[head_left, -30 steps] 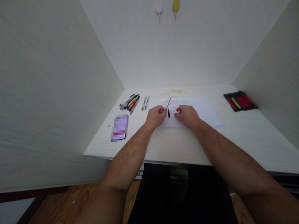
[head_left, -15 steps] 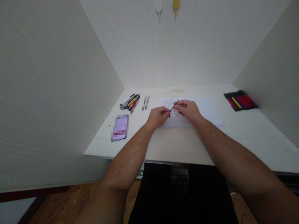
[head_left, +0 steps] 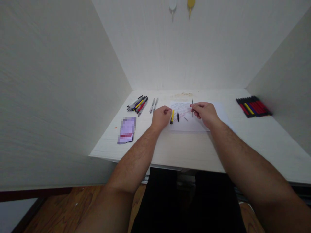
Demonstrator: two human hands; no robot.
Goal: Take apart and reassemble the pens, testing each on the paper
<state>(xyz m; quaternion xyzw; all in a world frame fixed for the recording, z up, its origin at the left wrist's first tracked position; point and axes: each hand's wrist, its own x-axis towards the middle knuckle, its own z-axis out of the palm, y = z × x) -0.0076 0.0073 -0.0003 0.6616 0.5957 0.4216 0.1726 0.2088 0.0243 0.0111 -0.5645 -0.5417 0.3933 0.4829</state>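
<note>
My right hand (head_left: 206, 113) pinches a thin dark pen refill (head_left: 192, 111), held nearly upright over the white paper (head_left: 189, 127). My left hand (head_left: 161, 117) is closed at the paper's left edge, fingertips pressed together; whatever may be between them is too small to make out. Right beside those fingertips is a yellow pen barrel (head_left: 172, 116) with a black lower end. A black pen part (head_left: 178, 116) and a small grey piece that looks like a spring (head_left: 186, 119) lie on the paper, which bears scribbled lines.
Left of the paper lie two clear pens (head_left: 153, 105), a pile of mixed pens (head_left: 138, 105) and a phone (head_left: 126, 129). A row of black, red, yellow and blue pens (head_left: 254, 106) is at the right wall. Panels enclose the white desk (head_left: 189, 149) on three sides.
My hands have moved apart: the left went left off the refill, while the right keeps it and turned it more upright. The yellow barrel and black part are now uncovered.
</note>
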